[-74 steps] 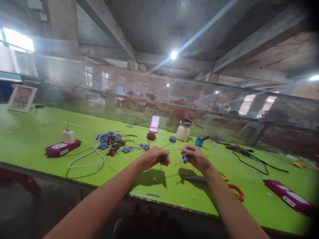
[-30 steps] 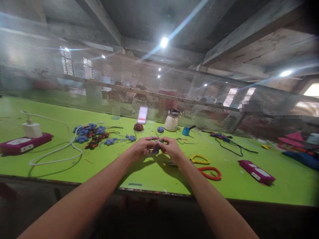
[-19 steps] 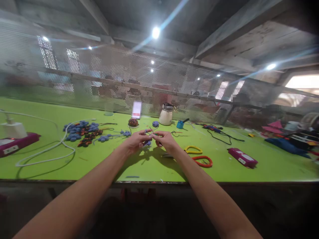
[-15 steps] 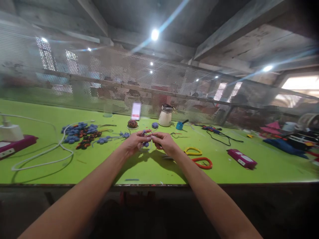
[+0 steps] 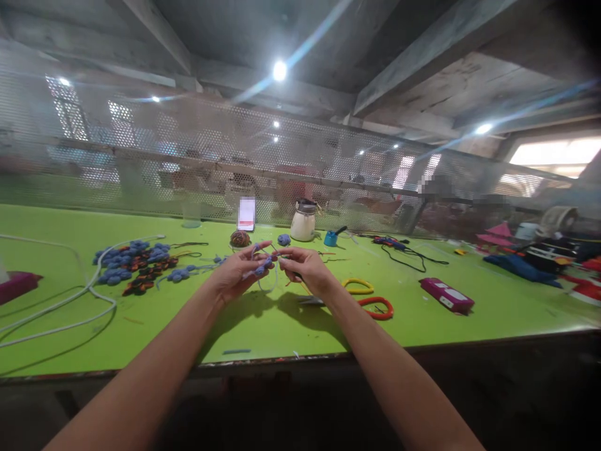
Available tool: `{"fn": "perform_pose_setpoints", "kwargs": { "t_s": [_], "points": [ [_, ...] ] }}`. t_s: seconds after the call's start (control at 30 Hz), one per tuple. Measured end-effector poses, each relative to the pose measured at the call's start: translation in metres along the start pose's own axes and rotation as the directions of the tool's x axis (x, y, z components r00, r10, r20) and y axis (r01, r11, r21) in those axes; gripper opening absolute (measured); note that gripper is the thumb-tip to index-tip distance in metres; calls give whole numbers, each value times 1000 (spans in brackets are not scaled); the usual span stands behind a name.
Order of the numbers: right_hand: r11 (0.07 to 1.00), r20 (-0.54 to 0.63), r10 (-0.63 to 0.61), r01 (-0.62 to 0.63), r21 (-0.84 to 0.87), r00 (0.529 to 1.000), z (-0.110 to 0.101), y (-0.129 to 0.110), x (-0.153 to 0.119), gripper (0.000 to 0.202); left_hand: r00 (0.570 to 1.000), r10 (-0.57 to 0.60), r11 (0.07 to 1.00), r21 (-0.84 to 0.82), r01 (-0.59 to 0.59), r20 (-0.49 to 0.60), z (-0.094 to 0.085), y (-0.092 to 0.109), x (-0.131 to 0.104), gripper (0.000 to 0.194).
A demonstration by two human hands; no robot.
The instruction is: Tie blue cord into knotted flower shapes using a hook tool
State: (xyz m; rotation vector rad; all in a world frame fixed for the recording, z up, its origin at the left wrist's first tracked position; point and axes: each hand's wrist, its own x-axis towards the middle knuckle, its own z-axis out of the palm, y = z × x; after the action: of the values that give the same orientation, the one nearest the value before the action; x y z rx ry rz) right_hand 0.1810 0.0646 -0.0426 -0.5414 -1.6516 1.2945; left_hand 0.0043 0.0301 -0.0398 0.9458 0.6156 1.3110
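Observation:
Above the green table [image 5: 277, 329], my left hand [image 5: 239, 270] holds a small blue-purple crocheted piece [image 5: 263, 265] between its fingers, with a loop of yarn hanging below. My right hand [image 5: 307, 270] is closed in a pinch on a thin crochet hook [image 5: 278, 249], whose tip is near the piece. The fingertips of both hands almost meet. Scissors with one yellow and one red handle [image 5: 375, 308] lie beside my right forearm, blades partly behind my wrist. A purple yarn ball [image 5: 284, 239] and a multicoloured yarn ball [image 5: 240, 238] sit beyond my hands.
Blue and dark-orange crocheted pieces [image 5: 136, 262] lie left, beside a white cable [image 5: 101, 294]. A phone [image 5: 246, 213], a cream jug [image 5: 303, 224] and a blue pot [image 5: 330, 238] stand behind. At right are a magenta power strip [image 5: 447, 295], dark cord and fabric items.
The view has shifted, so the table items sit further left. My hands have parted slightly, and the blue-purple piece and its yarn loop show more clearly.

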Motion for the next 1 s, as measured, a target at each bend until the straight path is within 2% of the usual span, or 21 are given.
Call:
{"fn": "perform_pose_setpoints", "kwargs": {
  "t_s": [0.13, 0.27, 0.43, 0.57, 0.7, 0.83, 0.93, 1.0],
  "points": [
    [998, -17, 23, -24, -51, 1000, 3, -2, -2, 37, 998, -55, 998, 33, 55, 29, 0, -2, 0, 53],
    [995, -16, 49, -51, -81, 999, 5, -4, -3, 35, 988, -119, 993, 31, 117, 102, 1, -3, -2, 46],
    [995, 4, 59, -59, -85, 998, 6, -6, -5, 33, 976, -137, 990, 45, 131, 168, 1, -5, -2, 34],
    [995, 17, 52, -50, -88, 999, 6, -4, -4, 32, 977, -185, 980, 94, 175, 104, -1, -7, 0, 27],
    [993, -63, 47, -54, -103, 997, 4, 2, 0, 32, 992, -126, 990, 67, 126, -6, -2, -4, 2, 24],
    [995, -152, 71, -80, -55, 986, 3, 7, 5, 32, 999, -47, 994, 100, 47, 3, 3, -6, 0, 42],
    [995, -171, 85, -93, -36, 982, 5, 9, 6, 34, 999, 27, 980, 197, -22, -18, 6, -13, 2, 60],
    [994, -166, 103, -109, -24, 981, 7, 9, 5, 35, 998, 32, 977, 211, -20, -53, 4, -17, 4, 67]
  ]
}}
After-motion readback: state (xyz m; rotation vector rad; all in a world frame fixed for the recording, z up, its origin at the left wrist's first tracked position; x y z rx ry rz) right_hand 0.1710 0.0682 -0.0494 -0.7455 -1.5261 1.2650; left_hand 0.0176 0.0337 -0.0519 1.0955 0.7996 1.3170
